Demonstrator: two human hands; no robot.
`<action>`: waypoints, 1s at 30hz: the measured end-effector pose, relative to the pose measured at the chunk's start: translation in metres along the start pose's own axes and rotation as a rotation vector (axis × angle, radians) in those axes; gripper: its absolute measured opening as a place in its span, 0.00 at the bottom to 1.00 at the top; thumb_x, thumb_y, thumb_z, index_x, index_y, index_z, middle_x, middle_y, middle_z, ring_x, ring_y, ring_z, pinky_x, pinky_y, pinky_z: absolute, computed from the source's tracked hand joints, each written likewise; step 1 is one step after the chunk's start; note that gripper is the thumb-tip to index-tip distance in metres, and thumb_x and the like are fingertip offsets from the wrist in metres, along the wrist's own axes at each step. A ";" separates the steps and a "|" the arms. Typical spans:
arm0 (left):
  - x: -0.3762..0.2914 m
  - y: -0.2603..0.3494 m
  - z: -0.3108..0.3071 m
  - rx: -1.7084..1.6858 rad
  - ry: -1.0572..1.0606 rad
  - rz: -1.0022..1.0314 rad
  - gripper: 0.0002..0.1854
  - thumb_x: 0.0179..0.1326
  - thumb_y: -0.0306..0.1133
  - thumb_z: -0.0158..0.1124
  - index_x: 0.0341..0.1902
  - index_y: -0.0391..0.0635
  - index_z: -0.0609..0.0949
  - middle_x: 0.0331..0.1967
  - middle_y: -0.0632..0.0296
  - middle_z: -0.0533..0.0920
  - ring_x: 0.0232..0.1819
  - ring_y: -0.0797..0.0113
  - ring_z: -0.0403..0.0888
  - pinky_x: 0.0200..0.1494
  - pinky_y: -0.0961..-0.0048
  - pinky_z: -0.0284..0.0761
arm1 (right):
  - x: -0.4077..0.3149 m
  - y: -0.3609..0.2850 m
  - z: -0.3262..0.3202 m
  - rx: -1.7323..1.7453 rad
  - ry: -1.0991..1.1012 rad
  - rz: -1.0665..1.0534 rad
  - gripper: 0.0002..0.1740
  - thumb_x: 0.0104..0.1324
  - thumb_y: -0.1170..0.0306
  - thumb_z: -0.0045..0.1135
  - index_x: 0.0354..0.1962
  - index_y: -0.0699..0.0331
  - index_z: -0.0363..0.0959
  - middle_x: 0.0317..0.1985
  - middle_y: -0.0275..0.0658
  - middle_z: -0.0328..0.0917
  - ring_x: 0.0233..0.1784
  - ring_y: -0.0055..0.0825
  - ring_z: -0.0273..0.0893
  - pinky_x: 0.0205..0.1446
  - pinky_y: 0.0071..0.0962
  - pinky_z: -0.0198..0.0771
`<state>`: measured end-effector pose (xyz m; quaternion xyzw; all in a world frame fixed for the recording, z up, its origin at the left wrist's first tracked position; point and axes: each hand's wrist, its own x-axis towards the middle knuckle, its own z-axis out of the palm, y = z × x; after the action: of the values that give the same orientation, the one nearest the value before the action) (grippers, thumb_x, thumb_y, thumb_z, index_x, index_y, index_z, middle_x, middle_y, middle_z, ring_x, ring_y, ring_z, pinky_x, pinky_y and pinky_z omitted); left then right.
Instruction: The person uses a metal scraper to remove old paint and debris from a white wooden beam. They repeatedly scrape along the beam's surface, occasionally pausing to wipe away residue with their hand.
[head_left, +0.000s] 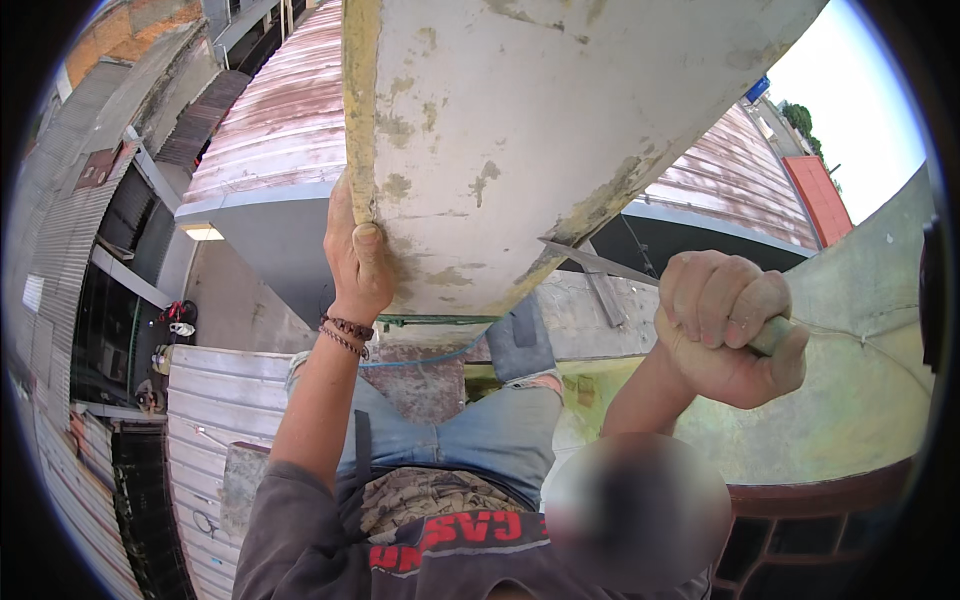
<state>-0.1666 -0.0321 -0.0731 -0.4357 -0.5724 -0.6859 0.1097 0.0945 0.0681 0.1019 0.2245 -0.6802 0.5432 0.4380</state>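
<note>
A large off-white plastered slab or column (480, 150) with gray-brown patches and a yellowish edge rises before me. My left hand (360, 255) grips its left edge, thumb on the near face and fingers behind. My right hand (727, 322) is closed around the handle (771, 335) of a pointed metal blade (600, 262), perhaps a knife or a narrow trowel. The blade's tip lies at the slab's lower right edge, where the surface looks rough. Part of the handle is hidden in my fist.
Below are rusty corrugated roofs (277, 112) and a pale metal roof (225, 397). A greenish wall (810, 420) with a thin cable (862, 339) stands at the right. A gray board (517, 337) and a blue hose or cable (427, 361) are near my legs. A drop opens at the left.
</note>
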 end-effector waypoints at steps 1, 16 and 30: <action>-0.001 -0.003 0.002 -0.042 -0.047 -0.007 0.42 0.69 0.61 0.30 0.62 0.29 0.65 0.54 0.47 0.74 0.55 0.58 0.72 0.57 0.66 0.66 | -0.001 0.008 0.000 -0.029 0.000 0.034 0.22 0.68 0.54 0.35 0.21 0.61 0.62 0.16 0.34 0.62 0.15 0.23 0.54 0.20 0.27 0.49; 0.001 0.003 0.006 -0.137 -0.021 -0.020 0.40 0.68 0.60 0.40 0.62 0.28 0.67 0.60 0.43 0.71 0.62 0.53 0.69 0.61 0.64 0.63 | -0.006 -0.001 0.005 -0.171 0.033 -0.113 0.16 0.60 0.58 0.40 0.19 0.58 0.63 0.14 0.30 0.61 0.12 0.22 0.54 0.15 0.24 0.49; -0.003 -0.003 0.004 -0.088 0.000 -0.015 0.41 0.67 0.61 0.38 0.61 0.29 0.67 0.57 0.46 0.73 0.58 0.57 0.72 0.58 0.66 0.66 | -0.020 0.007 0.007 -0.136 0.095 -0.152 0.26 0.67 0.46 0.36 0.20 0.58 0.63 0.14 0.29 0.60 0.12 0.20 0.54 0.17 0.22 0.48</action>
<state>-0.1651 -0.0290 -0.0776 -0.4356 -0.5449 -0.7114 0.0851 0.0971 0.0599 0.0813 0.2192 -0.6749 0.4711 0.5240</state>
